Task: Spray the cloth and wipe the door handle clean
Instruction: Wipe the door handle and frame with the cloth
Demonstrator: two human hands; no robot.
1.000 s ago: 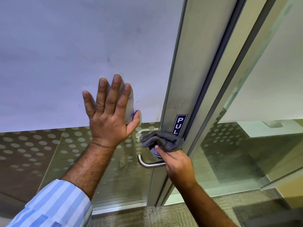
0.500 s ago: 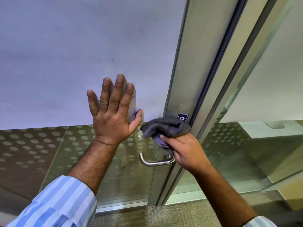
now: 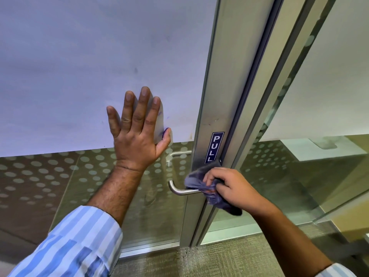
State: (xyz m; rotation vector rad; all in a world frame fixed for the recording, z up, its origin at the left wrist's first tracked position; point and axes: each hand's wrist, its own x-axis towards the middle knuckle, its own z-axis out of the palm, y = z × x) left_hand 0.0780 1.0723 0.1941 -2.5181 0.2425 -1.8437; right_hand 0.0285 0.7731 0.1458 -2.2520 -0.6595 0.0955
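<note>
A brushed-metal lever door handle sticks out leftward from the aluminium door frame. My right hand is closed around a bunched grey-purple cloth and presses it against the base of the handle, where the lever meets the frame. Part of the cloth hangs below my fist. My left hand lies flat with fingers spread on the frosted glass panel, left of and above the handle. No spray bottle is in view.
A blue PULL sticker sits on the frame just above the cloth. A second handle shows through the dotted glass behind. A fixed glass partition stands to the right. Greenish carpet covers the floor below.
My right hand has brought the cloth down from above the handle, by the sticker, onto the handle's base; the sticker now shows in full. My left hand stays flat on the glass.
</note>
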